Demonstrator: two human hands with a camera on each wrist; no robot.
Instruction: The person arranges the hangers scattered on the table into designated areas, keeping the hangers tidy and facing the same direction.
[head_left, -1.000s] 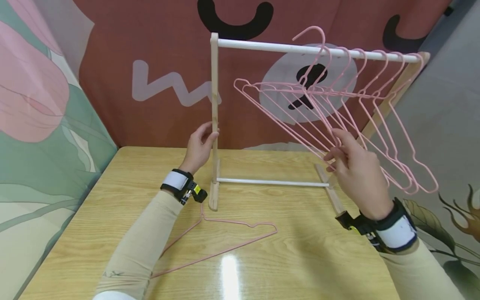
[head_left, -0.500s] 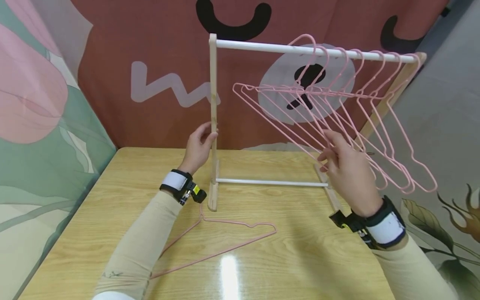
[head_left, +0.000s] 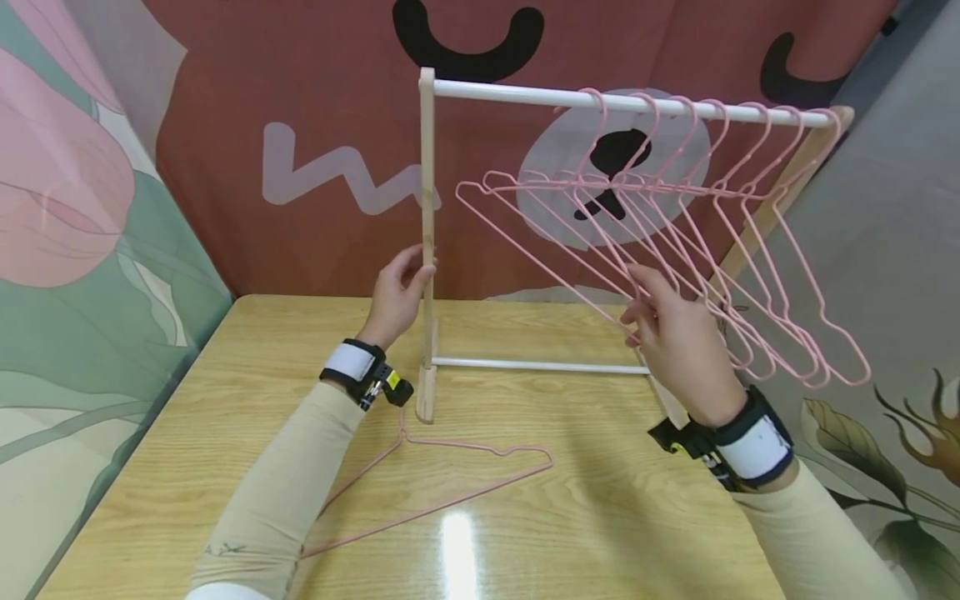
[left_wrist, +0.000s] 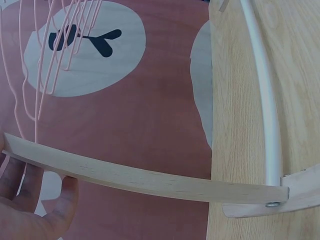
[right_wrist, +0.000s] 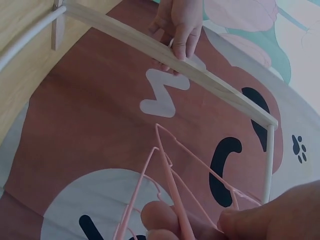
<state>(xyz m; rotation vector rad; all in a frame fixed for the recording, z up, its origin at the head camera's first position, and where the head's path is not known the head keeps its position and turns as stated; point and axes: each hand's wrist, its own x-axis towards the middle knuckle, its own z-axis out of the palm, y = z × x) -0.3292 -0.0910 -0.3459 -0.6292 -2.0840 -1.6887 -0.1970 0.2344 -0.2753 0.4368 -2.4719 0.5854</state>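
Observation:
A small wooden rack [head_left: 428, 208] with a white top rail [head_left: 525, 94] stands on the table. Several pink wire hangers [head_left: 720, 208] hang on the rail. My left hand [head_left: 399, 293] grips the rack's left upright, which also shows in the left wrist view [left_wrist: 145, 180] and the right wrist view [right_wrist: 170, 50]. My right hand [head_left: 663, 321] pinches the lower bar of the leftmost hanger [head_left: 540, 250], whose hook sits on the rail; the fingers [right_wrist: 160, 217] close on the pink wire [right_wrist: 172, 190]. One more pink hanger [head_left: 450, 475] lies flat on the table by my left forearm.
The wooden table [head_left: 600, 533] is boxed in by patterned cloth walls: red-brown behind [head_left: 300, 125], green and pink at left [head_left: 67, 250]. The rack's white lower rod [head_left: 540, 365] and wooden feet rest mid-table.
The hanger in my right hand came down and left; its hook, raised above the rail before, now sits on the rail. My right hand shifted left. The left hand stayed on the upright.

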